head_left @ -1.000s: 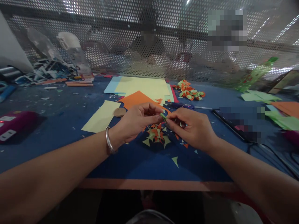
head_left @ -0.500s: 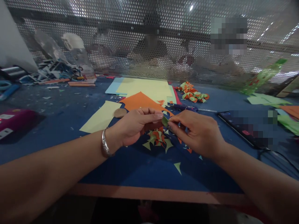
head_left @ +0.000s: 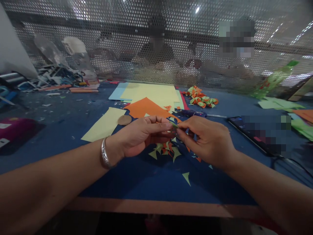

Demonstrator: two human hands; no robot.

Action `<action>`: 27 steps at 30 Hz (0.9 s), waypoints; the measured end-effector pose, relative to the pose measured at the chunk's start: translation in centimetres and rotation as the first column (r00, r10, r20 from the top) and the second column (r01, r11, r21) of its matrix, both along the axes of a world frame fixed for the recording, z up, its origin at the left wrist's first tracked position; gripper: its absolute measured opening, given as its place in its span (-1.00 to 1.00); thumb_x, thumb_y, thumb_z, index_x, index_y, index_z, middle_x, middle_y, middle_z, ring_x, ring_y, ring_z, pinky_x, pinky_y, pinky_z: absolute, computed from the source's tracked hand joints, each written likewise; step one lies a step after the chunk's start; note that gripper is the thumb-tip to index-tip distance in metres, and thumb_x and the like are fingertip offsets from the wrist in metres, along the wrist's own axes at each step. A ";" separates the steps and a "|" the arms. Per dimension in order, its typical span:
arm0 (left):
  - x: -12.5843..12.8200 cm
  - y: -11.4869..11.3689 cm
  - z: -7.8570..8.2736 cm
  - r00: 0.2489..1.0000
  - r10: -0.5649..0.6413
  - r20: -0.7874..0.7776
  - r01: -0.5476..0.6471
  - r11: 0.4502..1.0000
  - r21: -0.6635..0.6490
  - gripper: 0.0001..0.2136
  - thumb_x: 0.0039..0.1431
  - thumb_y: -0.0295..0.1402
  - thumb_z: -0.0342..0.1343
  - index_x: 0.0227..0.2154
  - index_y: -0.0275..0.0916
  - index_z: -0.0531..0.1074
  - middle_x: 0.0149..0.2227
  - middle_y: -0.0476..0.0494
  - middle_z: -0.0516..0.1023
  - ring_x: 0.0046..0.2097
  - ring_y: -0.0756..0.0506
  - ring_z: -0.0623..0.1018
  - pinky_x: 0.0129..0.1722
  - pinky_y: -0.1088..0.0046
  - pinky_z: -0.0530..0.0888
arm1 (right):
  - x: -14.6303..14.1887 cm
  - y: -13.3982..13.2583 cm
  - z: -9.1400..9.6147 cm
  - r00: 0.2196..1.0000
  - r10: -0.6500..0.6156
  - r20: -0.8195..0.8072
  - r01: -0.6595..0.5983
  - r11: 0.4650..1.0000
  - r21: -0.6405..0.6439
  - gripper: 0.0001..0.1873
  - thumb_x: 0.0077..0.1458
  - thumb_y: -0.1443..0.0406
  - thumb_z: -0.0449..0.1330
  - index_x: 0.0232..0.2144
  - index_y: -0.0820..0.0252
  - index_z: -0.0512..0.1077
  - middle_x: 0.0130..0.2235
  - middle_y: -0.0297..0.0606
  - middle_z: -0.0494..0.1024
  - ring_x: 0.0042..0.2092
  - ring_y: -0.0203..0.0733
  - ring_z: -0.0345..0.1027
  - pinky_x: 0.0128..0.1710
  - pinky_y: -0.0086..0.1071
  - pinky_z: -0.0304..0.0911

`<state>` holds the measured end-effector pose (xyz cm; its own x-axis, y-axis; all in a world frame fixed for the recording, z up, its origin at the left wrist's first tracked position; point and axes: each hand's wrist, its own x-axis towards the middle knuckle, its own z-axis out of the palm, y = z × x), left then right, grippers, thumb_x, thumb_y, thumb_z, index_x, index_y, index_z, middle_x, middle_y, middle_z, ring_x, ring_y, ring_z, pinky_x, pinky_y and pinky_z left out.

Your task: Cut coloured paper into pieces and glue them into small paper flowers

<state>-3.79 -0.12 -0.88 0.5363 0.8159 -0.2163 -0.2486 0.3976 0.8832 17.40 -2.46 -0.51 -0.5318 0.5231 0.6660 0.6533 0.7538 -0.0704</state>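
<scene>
Between the fingertips of my left hand (head_left: 144,132) and my right hand (head_left: 205,138) is a small green piece of paper (head_left: 173,125). Both hands pinch it above the blue tabletop; its full shape is hidden by my fingers. Under them lies a loose heap of green and orange paper scraps (head_left: 168,150) with curved, pointed edges. Just beyond my hands is an orange sheet (head_left: 146,107) with cut edges. Left of it sit a round brown disc (head_left: 124,120) and a pale yellow sheet (head_left: 104,125).
A glue gun (head_left: 193,113) and a phone (head_left: 250,135) lie to the right. Behind are stacked yellow sheets (head_left: 151,91) and a pile of curled orange and green paper pieces (head_left: 201,98). Bottles (head_left: 84,65) stand along a perforated metal screen (head_left: 122,32), with people beyond it. A magenta box (head_left: 14,132) is left.
The green piece has tilted between my fingertips and shows less of its surface. My left wrist has shifted slightly left and down. The view has moved a little.
</scene>
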 end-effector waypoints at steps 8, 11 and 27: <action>-0.2 0.6 -0.1 0.987 0.139 -0.080 -0.107 0.944 0.311 -0.77 0.00 -0.38 0.42 -0.32 -0.32 0.52 -0.34 -0.03 0.56 -0.28 0.02 0.56 -0.21 0.48 0.46 | 0.0 -0.2 0.2 1.000 -0.008 -0.027 0.006 0.997 -0.075 -0.88 0.26 0.32 0.19 -0.23 0.24 0.53 -0.36 -0.25 0.61 -0.41 -0.27 0.44 -0.39 -0.38 0.29; -0.5 0.7 -0.1 0.975 0.176 -0.136 -0.104 0.901 0.421 -0.74 -0.02 -0.37 0.42 -0.29 -0.31 0.52 -0.29 -0.05 0.58 -0.23 -0.01 0.57 -0.17 0.44 0.45 | -0.1 -0.2 0.3 0.999 -0.012 -0.038 0.009 0.996 -0.094 -0.88 0.27 0.32 0.18 -0.24 0.20 0.53 -0.35 -0.26 0.62 -0.39 -0.27 0.45 -0.37 -0.38 0.30; -0.8 1.0 0.3 0.992 0.018 -0.121 0.027 0.932 0.361 -0.86 0.02 -0.45 0.40 -0.32 -0.27 0.61 -0.34 -0.04 0.64 -0.29 0.04 0.58 -0.21 0.52 0.46 | 0.3 -0.2 0.5 0.996 -0.027 -0.088 0.025 0.999 -0.028 -0.94 0.22 0.40 0.21 -0.29 0.17 0.49 -0.37 -0.32 0.59 -0.44 -0.32 0.39 -0.43 -0.40 0.26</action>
<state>-4.61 0.86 -0.54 0.5282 0.8486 0.0294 -0.1305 0.0468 0.9903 17.72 -2.62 -0.03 -0.4579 0.5543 0.6950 0.6630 0.7338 -0.1484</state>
